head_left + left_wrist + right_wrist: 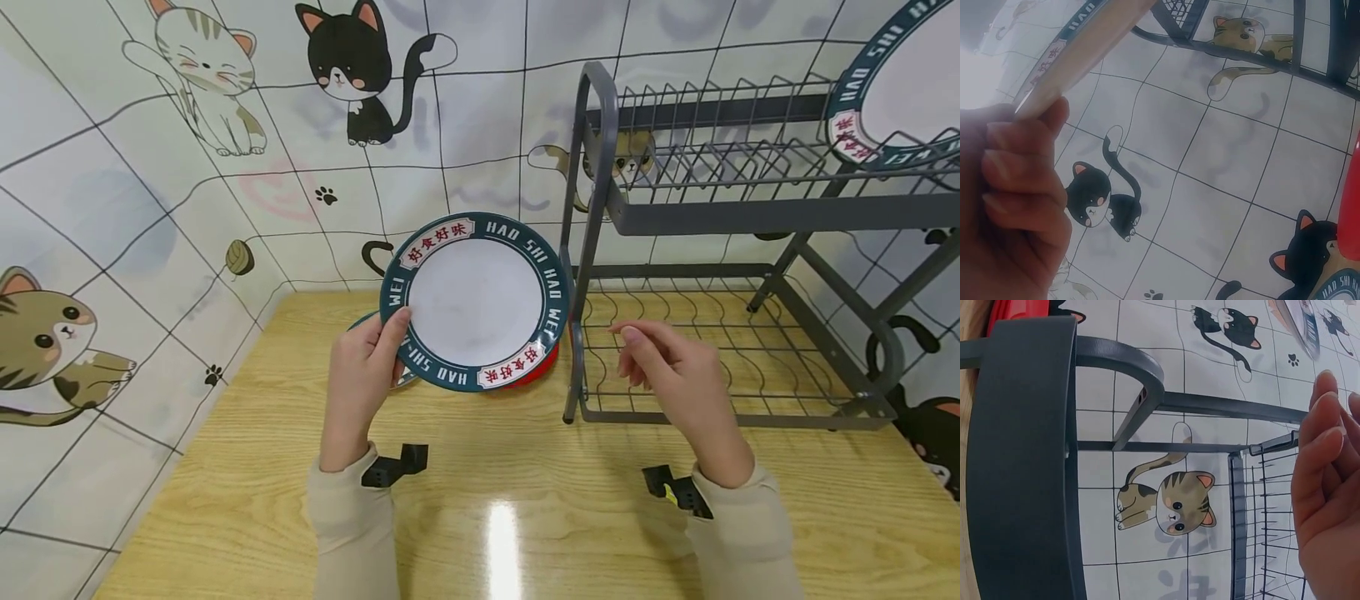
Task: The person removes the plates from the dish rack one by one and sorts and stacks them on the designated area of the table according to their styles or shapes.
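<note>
My left hand (362, 383) pinches the left edge of a round plate (476, 300), thumb on its face. The plate has a white centre and a teal rim with red and white lettering, and is tilted up toward the head camera. In the left wrist view, the curled fingers (1025, 169) lie beneath the edge of that plate. To the right, my right hand (675, 375) holds nothing, its fingers loosely bent, in front of the dark grey dish rack (675, 218). The right wrist view shows its relaxed fingers (1322, 450) near the rack's wire.
Another plate (855, 92) stands on the rack's upper tier at the far right. Behind the held plate, a red object (538, 371) and a second teal-rimmed item (405, 379) are mostly hidden. The wooden table (480, 467) meets a cat-patterned wall (480, 108).
</note>
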Demonstrator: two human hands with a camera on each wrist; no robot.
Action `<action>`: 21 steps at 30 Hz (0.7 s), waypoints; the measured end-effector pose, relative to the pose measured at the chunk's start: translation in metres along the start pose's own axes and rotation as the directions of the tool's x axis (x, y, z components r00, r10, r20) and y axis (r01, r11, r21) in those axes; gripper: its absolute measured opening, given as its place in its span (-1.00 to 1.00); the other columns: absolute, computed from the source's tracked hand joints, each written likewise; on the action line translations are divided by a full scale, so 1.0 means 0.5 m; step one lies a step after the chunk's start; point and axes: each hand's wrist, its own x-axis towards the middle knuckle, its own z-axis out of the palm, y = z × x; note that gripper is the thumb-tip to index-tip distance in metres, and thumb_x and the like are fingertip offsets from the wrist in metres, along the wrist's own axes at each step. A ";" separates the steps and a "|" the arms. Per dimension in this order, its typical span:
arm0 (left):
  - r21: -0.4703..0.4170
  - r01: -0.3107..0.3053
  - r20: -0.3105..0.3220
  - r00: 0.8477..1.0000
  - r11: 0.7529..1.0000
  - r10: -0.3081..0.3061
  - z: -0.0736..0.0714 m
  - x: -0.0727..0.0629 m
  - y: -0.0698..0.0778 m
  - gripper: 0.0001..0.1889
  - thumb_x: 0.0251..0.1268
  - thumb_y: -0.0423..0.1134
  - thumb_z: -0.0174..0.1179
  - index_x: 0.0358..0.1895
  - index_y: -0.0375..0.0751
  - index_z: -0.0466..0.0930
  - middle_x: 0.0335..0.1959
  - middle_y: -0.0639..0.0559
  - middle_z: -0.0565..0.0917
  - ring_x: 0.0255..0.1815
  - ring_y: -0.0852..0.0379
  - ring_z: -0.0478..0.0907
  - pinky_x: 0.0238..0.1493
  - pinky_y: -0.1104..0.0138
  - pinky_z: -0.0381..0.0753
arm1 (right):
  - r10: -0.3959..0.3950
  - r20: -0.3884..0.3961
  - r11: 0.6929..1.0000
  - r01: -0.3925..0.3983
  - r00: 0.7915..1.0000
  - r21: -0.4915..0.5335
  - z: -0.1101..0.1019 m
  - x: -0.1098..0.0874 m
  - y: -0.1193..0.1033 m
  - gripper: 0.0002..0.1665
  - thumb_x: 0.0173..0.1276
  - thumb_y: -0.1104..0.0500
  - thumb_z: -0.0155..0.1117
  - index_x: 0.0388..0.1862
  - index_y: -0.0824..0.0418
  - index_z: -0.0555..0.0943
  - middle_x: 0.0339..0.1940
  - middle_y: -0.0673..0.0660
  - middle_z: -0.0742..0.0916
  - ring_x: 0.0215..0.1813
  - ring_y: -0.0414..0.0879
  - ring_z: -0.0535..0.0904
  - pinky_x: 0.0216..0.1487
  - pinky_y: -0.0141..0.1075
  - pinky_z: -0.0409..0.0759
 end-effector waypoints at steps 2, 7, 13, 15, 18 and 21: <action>-0.008 0.015 -0.008 1.000 1.000 -0.015 -0.002 0.001 -0.005 -0.56 0.26 0.14 -0.07 -0.55 -0.14 0.51 -0.87 0.03 0.39 -0.89 0.10 0.29 -0.86 0.34 0.21 | -0.013 -0.022 1.000 0.014 1.000 0.005 -0.004 0.000 0.004 -0.81 0.34 0.23 0.04 -0.17 0.14 0.59 -0.63 -0.08 0.58 -0.64 -0.21 0.43 -0.64 -0.44 0.40; -0.024 0.092 -0.043 0.995 0.995 -0.093 -0.006 0.004 -0.015 -0.53 0.24 0.15 -0.06 -0.54 -0.20 0.50 -0.85 -0.01 0.39 -0.89 0.13 0.27 -0.85 0.38 0.24 | -0.033 -0.098 0.999 0.036 0.995 0.027 -0.017 0.002 0.011 -0.79 0.32 0.31 0.03 -0.14 0.23 0.59 -0.61 0.02 0.60 -0.64 -0.20 0.42 -0.65 -0.47 0.38; -0.055 0.196 -0.087 0.976 0.979 -0.200 -0.004 0.011 -0.022 -0.57 0.31 0.02 -0.05 -0.54 -0.29 0.47 -0.83 -0.08 0.38 -0.91 0.32 0.21 -0.83 0.45 0.24 | 0.038 -0.201 0.997 -0.023 0.979 0.080 -0.042 0.002 0.010 -0.76 0.34 0.29 0.01 -0.07 0.26 0.55 -0.56 0.07 0.60 -0.64 -0.17 0.43 -0.64 -0.47 0.40; -0.062 0.211 -0.098 0.971 0.976 -0.216 -0.002 0.013 -0.031 -0.55 0.30 0.02 -0.04 -0.57 -0.31 0.46 -0.84 -0.08 0.38 -0.92 0.34 0.21 -0.83 0.46 0.25 | 0.068 -0.237 0.995 -0.050 0.969 0.081 -0.048 -0.001 0.008 -0.74 0.34 0.26 0.01 -0.05 0.22 0.55 -0.55 0.06 0.61 -0.63 -0.16 0.44 -0.64 -0.47 0.41; -0.079 0.225 -0.103 0.967 0.971 -0.232 0.001 0.015 -0.051 -0.50 0.26 0.11 -0.04 -0.59 -0.29 0.45 -0.85 -0.05 0.38 -0.92 0.30 0.24 -0.84 0.44 0.28 | 0.077 -0.284 0.995 -0.056 0.956 0.081 -0.057 -0.004 0.004 -0.73 0.35 0.25 0.01 -0.03 0.21 0.55 -0.54 0.06 0.61 -0.63 -0.16 0.44 -0.63 -0.48 0.41; -0.102 0.231 -0.108 0.964 0.968 -0.241 0.005 0.017 -0.070 -0.46 0.20 0.21 -0.05 -0.58 -0.26 0.46 -0.84 -0.06 0.39 -0.90 0.19 0.28 -0.84 0.40 0.31 | 0.039 -0.330 0.996 -0.011 0.943 0.085 -0.066 -0.003 -0.004 -0.73 0.33 0.29 0.02 -0.03 0.28 0.54 -0.54 0.08 0.62 -0.62 -0.17 0.45 -0.62 -0.50 0.40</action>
